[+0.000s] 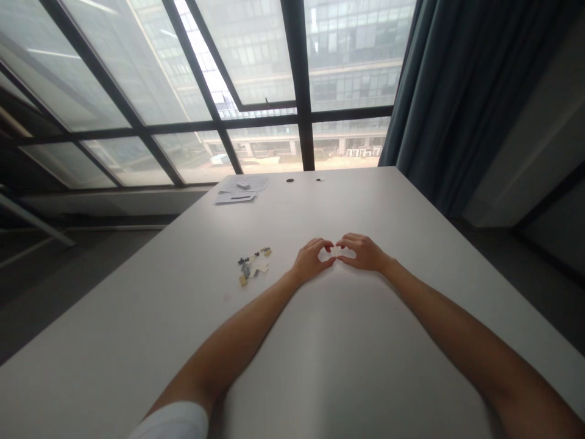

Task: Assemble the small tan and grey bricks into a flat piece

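Over the middle of the white table, my left hand [313, 258] and my right hand [363, 252] meet with curved fingers. Between their fingertips is a small white piece [337, 250], which looks like a toy building brick part. Both hands pinch it from opposite sides; its exact shape is too pale and small to make out. Left of my left hand lies a loose pile of small toy bricks [247, 269] in grey, black, white and tan. A tan brick [243, 281] sits at the near end of that pile.
Sheets of paper [235, 197] lie at the far left of the white table [283, 360]. Two dark round spots, one a cable hole [290, 180], are near its far edge. Beyond stand large windows [260, 61], with a blue curtain [439, 110] on the right.
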`<state>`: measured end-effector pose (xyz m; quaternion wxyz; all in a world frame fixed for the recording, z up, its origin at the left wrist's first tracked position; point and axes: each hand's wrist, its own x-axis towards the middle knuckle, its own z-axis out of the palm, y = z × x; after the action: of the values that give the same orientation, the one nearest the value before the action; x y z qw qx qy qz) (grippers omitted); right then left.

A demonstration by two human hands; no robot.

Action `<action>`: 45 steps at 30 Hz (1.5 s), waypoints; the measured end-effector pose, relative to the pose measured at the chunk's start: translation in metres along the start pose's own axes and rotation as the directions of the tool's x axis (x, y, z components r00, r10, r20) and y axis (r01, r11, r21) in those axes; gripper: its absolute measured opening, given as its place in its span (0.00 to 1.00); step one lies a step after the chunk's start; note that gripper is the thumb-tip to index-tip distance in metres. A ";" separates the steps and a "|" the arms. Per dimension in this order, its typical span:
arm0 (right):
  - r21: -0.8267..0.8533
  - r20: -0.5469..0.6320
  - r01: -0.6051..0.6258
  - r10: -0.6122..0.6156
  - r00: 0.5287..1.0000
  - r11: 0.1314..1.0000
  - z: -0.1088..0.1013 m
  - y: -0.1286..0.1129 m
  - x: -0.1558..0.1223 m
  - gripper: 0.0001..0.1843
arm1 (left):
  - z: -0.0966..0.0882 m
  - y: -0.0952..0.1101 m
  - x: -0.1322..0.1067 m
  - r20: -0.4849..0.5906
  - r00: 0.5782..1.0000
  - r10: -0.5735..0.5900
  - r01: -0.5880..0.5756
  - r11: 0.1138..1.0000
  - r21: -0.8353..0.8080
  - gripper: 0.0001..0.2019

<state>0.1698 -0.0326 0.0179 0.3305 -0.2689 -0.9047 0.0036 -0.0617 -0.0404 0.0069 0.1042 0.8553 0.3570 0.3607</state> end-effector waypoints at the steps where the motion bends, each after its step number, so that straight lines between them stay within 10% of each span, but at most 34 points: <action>1: 0.000 0.001 0.000 0.000 1.000 1.000 0.000 0.000 0.000 0.10 | 0.000 0.000 0.000 -0.002 1.000 0.004 -0.004 1.000 -0.001 0.12; 45: 0.023 0.063 0.008 -0.009 0.998 1.000 0.002 0.006 -0.002 0.13 | 0.000 -0.007 0.002 -0.024 1.000 -0.018 0.017 0.998 -0.052 0.07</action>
<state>0.1733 -0.0285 0.0141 0.3048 -0.2611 -0.9157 0.0212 -0.0644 -0.0334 0.0049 0.1251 0.8446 0.3564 0.3794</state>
